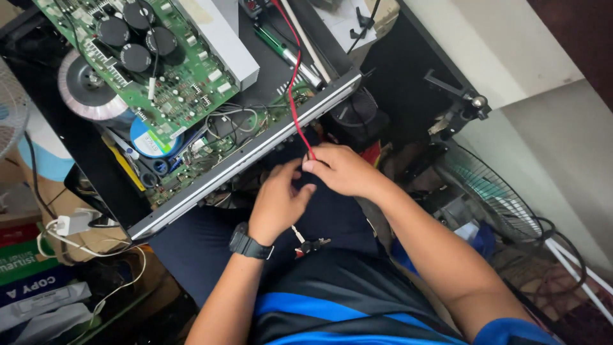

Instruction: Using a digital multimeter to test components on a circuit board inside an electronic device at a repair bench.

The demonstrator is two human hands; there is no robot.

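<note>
Red wire (292, 83): runs from top centre down to frame centre.
Right hand (341, 169): fingertips pinched on the wire's lower end.
Left hand (279, 201): fingers closed beside it, touching the same end.
Amplifier chassis (249, 156): open, upper left, green circuit board (159, 70) inside.

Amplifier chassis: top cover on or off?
Off. The amplifier chassis is open on top: green circuit board, black capacitors and toroidal transformer all lie exposed.
</note>
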